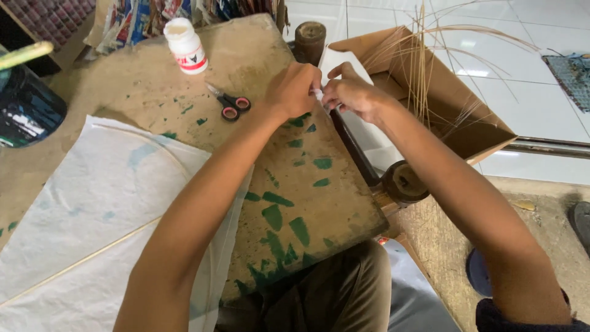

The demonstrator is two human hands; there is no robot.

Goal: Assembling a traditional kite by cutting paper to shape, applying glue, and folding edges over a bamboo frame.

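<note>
1. A small white piece (318, 93), probably a scrap of paper or tape, is pinched between the two hands at the far edge of the table (295, 203). Too small to identify further.
2. Left hand (294, 89): fingers curled closed, tips meeting the white piece from its left side.
3. Right hand (349, 92): fingers curled closed as well, thumb and forefinger on the same piece from its right side. The hands touch or nearly touch each other.
4. Key relation: the piece lies directly between the fingertips, so neither hand is nearer. Its long axis cannot be told; only a sliver shows.
5. Just left of the left hand: small scissors (230, 104) with black handles and red inner rings, lying flat and shut, blades pointing away to the left.
6. Further left and beyond: a white glue bottle (186, 46), upright, cap off.
7. Near side, under the left forearm: a sheet of thin white paper (92, 215) with a slim bamboo stick (80, 258) running diagonally across it.
8. Right of the right hand: an open cardboard box (455, 104) holding thin bamboo strips (424, 61) that fan upward.
9. Table surface is worn brown with green paint smears.
</note>
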